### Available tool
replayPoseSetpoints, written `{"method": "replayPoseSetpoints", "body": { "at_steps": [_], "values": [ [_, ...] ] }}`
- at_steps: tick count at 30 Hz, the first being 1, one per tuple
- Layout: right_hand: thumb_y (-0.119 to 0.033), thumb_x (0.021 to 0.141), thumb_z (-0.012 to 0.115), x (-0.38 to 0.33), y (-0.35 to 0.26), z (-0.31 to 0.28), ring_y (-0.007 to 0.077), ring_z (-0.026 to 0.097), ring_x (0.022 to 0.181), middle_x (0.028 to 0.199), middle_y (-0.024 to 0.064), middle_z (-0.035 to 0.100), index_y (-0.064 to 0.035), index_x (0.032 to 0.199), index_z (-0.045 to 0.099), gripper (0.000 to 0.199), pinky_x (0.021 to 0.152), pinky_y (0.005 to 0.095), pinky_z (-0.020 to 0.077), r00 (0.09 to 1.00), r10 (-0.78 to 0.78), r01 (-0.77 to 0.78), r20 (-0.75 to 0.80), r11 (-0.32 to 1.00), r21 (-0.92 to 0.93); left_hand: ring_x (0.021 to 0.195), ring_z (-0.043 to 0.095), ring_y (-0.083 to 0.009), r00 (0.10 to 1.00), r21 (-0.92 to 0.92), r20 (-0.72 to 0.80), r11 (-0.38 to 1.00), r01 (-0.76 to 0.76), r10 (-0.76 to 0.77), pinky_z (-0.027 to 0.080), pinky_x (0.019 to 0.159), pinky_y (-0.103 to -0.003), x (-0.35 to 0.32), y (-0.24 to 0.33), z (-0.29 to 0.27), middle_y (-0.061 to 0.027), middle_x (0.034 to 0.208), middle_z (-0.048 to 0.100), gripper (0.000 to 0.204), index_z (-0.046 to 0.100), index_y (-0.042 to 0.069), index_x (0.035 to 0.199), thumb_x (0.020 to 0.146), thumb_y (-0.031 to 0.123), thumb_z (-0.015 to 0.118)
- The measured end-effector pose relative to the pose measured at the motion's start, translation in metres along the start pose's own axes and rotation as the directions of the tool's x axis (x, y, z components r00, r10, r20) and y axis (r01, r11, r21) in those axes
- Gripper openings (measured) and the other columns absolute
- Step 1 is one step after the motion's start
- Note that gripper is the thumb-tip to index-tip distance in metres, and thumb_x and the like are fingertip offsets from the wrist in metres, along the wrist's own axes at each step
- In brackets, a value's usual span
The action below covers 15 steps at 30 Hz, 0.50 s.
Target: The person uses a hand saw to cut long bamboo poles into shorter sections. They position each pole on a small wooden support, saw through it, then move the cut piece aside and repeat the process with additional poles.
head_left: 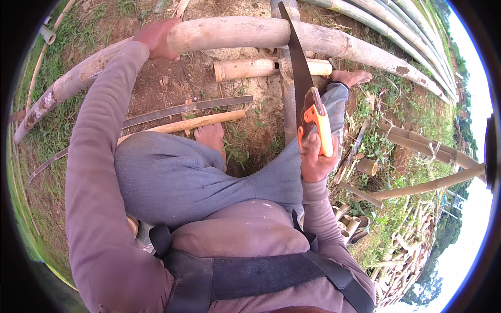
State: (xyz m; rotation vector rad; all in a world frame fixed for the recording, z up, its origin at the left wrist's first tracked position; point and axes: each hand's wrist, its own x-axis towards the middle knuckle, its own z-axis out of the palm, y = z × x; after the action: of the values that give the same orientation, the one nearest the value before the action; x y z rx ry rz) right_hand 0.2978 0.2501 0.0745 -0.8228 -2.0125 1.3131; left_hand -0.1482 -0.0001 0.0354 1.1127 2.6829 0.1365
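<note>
A thick, pale bamboo pole (229,34) stretches across the far side of the view, bent by the lens. My left hand (158,39) grips the pole from above, left of the middle. In my right hand (317,159) is the orange handle of a handsaw (300,68). Its dark blade points away from me and crosses the pole at a seam or cut line. Whether the blade is sunk into the bamboo cannot be made out. Below the pole lies a shorter cut bamboo piece (245,69), next to an upright-running support pole (288,104).
My bare feet (211,136) rest on the ground near a flat dark strip (209,104) and a split bamboo length (195,123). Long bamboo poles (376,21) lie at the far right. A tied bamboo frame (433,148) and a heap of offcuts (402,261) are to the right.
</note>
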Motion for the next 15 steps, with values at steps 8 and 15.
{"method": "replayPoseSetpoints", "body": {
  "at_steps": [8,15],
  "values": [
    [-0.011,0.102,0.075,0.133,0.003,0.082,0.0069,0.063,0.076,0.086,0.0039,0.07,0.0058,0.11,0.065,0.022,0.066,0.0253,0.052,0.995,-0.079,0.082,-0.063,0.996,0.037,0.134,0.06,-0.0389,1.0,-0.026,0.019,1.0,0.011,-0.011,0.049,0.115,-0.048,0.012,0.019,-0.008,-0.019,0.148,0.06,0.113,0.043,0.011,0.159,0.063,0.039,0.096],
    [-0.012,0.102,0.074,0.077,0.007,0.055,0.0052,0.06,0.066,0.083,0.003,0.069,0.0029,0.109,0.064,0.02,0.059,0.0242,0.0499,0.998,-0.043,0.042,-0.053,0.999,-0.014,0.131,0.063,-0.0374,0.998,0.033,-0.06,0.999,-0.023,0.025,0.051,0.113,-0.048,0.009,0.0,-0.009,-0.0178,0.145,0.063,0.11,0.046,0.013,0.159,0.064,0.042,0.094]
  ]
}}
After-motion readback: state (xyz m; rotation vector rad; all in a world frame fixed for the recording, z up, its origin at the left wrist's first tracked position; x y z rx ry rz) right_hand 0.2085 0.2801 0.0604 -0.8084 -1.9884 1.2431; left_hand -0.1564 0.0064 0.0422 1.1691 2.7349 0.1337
